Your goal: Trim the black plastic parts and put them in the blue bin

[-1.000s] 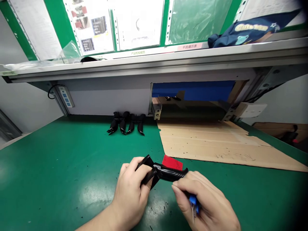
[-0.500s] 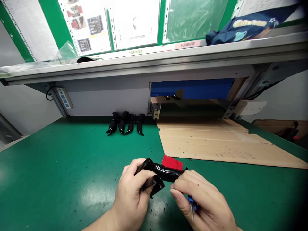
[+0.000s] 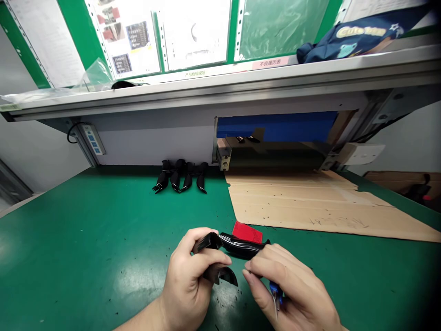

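My left hand [image 3: 191,271] is closed around a glossy black curved plastic part [image 3: 220,273], with its hollow ends showing above and below the thumb. My right hand [image 3: 292,285] is curled around a small blue tool with a thin metal piece [image 3: 276,292]; its working end is hidden by the fingers. Thumb and forefinger come close together just right of the black part, apart from it. Beyond the hands a second ribbed black part [image 3: 243,246] lies in front of a red card [image 3: 247,231]. Its right end is partly behind my right fingers.
Several black curved parts [image 3: 179,175] stand in a row at the back of the green table [image 3: 86,230]. A cardboard sheet [image 3: 310,202] covers the back right. Overhead runs a metal-edged shelf [image 3: 193,94] with a dark blue cloth item [image 3: 354,39]. Dark bits are scattered on the table.
The black part in my left hand has turned, its lower end tipping downward and outward, and my left thumb has straightened across it. My right hand has barely moved.
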Demonstrator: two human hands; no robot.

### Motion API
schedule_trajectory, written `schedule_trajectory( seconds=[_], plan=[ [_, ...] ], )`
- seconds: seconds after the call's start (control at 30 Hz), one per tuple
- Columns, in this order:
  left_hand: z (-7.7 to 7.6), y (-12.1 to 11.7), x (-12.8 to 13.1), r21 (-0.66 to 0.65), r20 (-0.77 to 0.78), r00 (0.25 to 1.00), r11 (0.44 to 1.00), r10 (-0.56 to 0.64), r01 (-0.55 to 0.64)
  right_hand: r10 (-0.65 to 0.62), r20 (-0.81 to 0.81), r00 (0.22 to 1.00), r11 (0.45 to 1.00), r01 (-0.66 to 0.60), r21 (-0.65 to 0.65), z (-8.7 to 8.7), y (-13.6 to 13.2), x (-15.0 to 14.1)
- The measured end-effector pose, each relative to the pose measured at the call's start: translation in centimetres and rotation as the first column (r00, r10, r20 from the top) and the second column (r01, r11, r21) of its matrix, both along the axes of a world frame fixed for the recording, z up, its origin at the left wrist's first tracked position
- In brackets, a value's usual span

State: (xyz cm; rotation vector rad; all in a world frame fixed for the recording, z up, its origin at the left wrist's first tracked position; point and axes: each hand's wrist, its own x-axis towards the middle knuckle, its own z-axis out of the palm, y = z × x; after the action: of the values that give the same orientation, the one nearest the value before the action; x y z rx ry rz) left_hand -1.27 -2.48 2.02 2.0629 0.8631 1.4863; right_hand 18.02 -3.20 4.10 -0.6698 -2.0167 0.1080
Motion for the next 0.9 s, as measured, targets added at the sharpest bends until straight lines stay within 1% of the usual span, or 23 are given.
schedule_trajectory(
  seconds=[0.13, 0.3, 0.37, 0.6, 0.9],
  plan=[
    [0.19, -0.2, 0.01, 0.003, 0.003, 1.0, 1.0, 0.008, -0.008, 0.01, -0.005, 1.0, 1.0, -0.01, 0.002, 0.06, -0.05, 0.07],
    [0.85, -0.39, -0.02, 0.115, 0.029, 1.0, 0.993, 0.013, -0.016, 0.023, -0.017, 1.0, 1.0, -0.023, 0.001, -0.33, -0.21, 0.33],
    [0.96, -0.35, -0.02, 0.133, 0.037, 0.999, 0.991, -0.004, -0.001, 0.025, -0.02, 0.999, 1.0, -0.025, 0.004, -0.33, -0.21, 0.34],
    [0.64, -0.08, -0.06, 0.092, 0.063, 0.998, 0.996, -0.019, 0.013, 0.026, -0.02, 0.999, 1.0, -0.026, 0.006, -0.02, -0.17, 0.16],
    [0.73, -0.14, -0.04, 0.077, 0.067, 0.997, 0.997, -0.032, 0.027, 0.039, -0.028, 0.999, 0.999, -0.039, 0.004, -0.07, -0.23, 0.04]
  ],
)
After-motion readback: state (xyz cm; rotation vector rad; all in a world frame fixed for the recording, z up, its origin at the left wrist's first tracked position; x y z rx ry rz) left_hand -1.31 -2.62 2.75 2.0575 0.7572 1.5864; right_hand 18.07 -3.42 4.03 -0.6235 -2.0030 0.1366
